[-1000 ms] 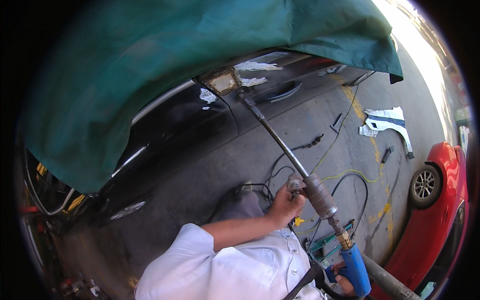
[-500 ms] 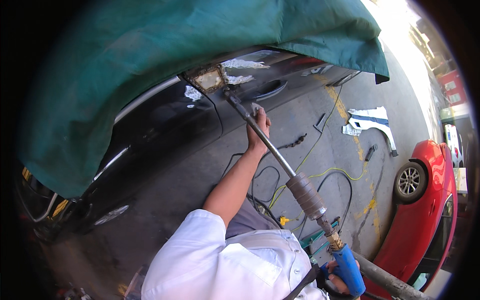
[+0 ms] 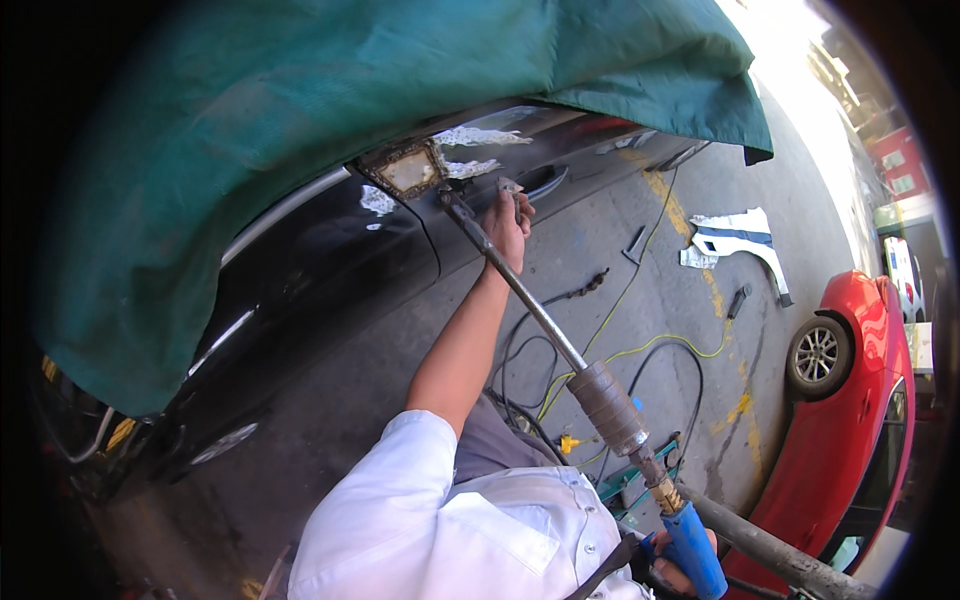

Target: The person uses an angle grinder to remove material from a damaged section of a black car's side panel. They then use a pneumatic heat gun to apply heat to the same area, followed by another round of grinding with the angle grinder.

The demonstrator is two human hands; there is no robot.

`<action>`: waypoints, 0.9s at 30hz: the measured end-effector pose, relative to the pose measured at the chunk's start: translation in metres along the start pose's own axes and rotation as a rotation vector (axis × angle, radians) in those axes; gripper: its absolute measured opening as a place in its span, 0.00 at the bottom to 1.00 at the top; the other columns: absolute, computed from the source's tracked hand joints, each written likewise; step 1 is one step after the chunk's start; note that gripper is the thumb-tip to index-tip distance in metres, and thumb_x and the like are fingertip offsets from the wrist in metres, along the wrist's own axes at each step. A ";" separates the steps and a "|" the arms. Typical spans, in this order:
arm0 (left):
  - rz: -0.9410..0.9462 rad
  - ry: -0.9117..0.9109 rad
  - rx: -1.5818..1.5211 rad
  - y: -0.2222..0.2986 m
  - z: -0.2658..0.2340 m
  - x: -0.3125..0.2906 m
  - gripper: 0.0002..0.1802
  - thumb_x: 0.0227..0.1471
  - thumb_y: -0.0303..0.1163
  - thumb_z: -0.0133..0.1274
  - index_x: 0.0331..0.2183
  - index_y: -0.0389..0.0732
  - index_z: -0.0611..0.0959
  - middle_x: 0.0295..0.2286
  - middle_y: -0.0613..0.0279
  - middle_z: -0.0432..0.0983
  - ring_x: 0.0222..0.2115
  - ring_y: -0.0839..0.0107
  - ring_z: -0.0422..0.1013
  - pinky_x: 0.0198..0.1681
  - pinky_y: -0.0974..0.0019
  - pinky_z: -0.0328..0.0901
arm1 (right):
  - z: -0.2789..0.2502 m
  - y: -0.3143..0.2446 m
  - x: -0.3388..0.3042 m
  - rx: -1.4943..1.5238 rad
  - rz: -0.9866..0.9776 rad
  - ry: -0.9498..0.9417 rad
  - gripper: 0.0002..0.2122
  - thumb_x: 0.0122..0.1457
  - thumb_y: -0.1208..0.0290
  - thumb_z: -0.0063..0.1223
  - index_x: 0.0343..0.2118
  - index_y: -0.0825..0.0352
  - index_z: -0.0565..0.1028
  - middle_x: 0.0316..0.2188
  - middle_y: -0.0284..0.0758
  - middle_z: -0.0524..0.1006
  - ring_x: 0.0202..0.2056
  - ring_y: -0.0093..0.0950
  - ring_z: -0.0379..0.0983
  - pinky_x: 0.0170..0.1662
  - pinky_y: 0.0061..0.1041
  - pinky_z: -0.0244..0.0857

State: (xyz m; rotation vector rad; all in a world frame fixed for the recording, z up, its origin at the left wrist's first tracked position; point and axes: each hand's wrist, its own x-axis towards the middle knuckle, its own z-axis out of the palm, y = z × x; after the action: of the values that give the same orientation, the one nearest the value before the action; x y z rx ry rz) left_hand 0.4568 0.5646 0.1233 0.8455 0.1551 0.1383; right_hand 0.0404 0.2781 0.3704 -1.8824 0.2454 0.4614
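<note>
My right hand [image 3: 676, 572] grips the blue handle [image 3: 692, 550] of a slide hammer at the lower right. The hammer's steel rod [image 3: 533, 310] slants up left through a thick brown cylindrical weight [image 3: 608, 408]. Its far tip lies against the dark car panel [image 3: 340, 240], beside a bare patch with a rough, burnt-looking frame [image 3: 410, 170]. Near that tip, just right of the rod, my left hand [image 3: 510, 225] is closed, with a small greyish folded piece [image 3: 510, 187] pinched at its fingertips. What that piece is made of does not show clearly.
A green cover [image 3: 330, 110] drapes over the dark car's upper part. Black and yellow cables [image 3: 655, 350] snake across the floor. A white fender panel [image 3: 740, 240] lies there too. A red car [image 3: 850, 430] stands at the right, and a thick grey pole [image 3: 780, 550] crosses lower right.
My left hand with the small piece has moved up and slightly left, closer to the door handle and panel. The slide hammer has shifted slightly down and left in view.
</note>
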 end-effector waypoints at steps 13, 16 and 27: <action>-0.114 0.279 -0.106 0.004 0.017 0.023 0.23 0.67 0.51 0.42 0.35 0.41 0.80 0.22 0.68 0.72 0.17 0.82 0.62 0.19 0.76 0.54 | 0.016 -0.007 -0.011 0.083 0.071 0.092 0.16 0.42 0.74 0.66 0.36 0.72 0.79 0.27 0.37 0.79 0.32 0.28 0.78 0.41 0.28 0.72; -0.166 0.311 -0.110 0.002 0.019 0.021 0.22 0.66 0.50 0.43 0.33 0.42 0.80 0.22 0.69 0.72 0.18 0.82 0.62 0.19 0.77 0.53 | 0.013 -0.006 -0.009 0.035 0.034 0.019 0.16 0.42 0.75 0.66 0.36 0.72 0.79 0.27 0.37 0.79 0.32 0.27 0.78 0.41 0.27 0.72; -0.147 0.172 -0.037 -0.018 0.032 0.045 0.17 0.64 0.46 0.44 0.36 0.45 0.79 0.24 0.68 0.74 0.19 0.81 0.64 0.20 0.75 0.55 | 0.015 -0.005 -0.009 0.054 0.046 0.033 0.15 0.42 0.74 0.66 0.35 0.71 0.79 0.28 0.36 0.80 0.30 0.26 0.78 0.38 0.24 0.71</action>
State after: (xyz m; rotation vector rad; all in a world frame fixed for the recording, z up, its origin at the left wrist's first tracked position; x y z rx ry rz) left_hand 0.5083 0.5377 0.1273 0.7824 0.3737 0.0754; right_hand 0.0315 0.2935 0.3742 -1.8361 0.3204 0.4515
